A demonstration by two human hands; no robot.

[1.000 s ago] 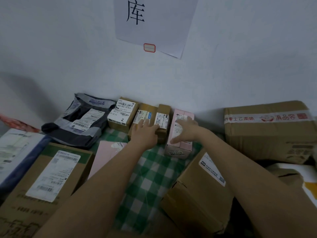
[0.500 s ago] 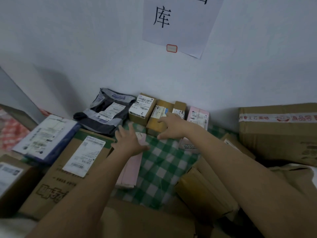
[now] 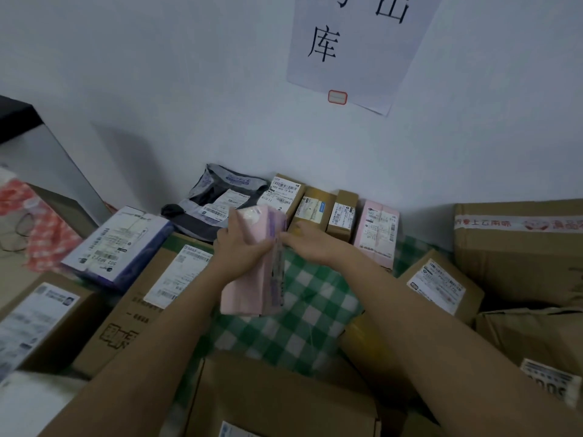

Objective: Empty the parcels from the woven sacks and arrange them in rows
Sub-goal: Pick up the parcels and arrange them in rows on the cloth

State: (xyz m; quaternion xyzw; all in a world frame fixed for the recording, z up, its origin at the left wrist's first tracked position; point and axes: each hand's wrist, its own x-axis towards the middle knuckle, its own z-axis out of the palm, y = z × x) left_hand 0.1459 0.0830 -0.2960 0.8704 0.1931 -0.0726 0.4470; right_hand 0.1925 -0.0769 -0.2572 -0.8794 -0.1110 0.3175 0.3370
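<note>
The left hand (image 3: 239, 250) grips a flat pink parcel (image 3: 252, 269), fingers curled round its left edge, holding it tilted above the green checked cloth (image 3: 303, 310). The right hand (image 3: 310, 247) lies open, fingertips touching the parcel's right edge. Beyond them a row of small boxes (image 3: 328, 212) lines the wall.

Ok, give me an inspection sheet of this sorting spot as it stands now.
Surface: green checked cloth, bare patch in the middle.
Job's things: a row against the wall: grey mailer bag, three brown boxes, pink box. A pink flat parcel is lifted above the cloth.
Clutter: larger cartons on both sides, including a taped carton and a white and purple box; no woven sack identifiable.
Hands: left hand grips the pink flat parcel; right hand touches its edge, fingers fairly straight.
Cables: nothing seen.
Surroundings: white wall with a paper sign; red patterned fabric at left.
</note>
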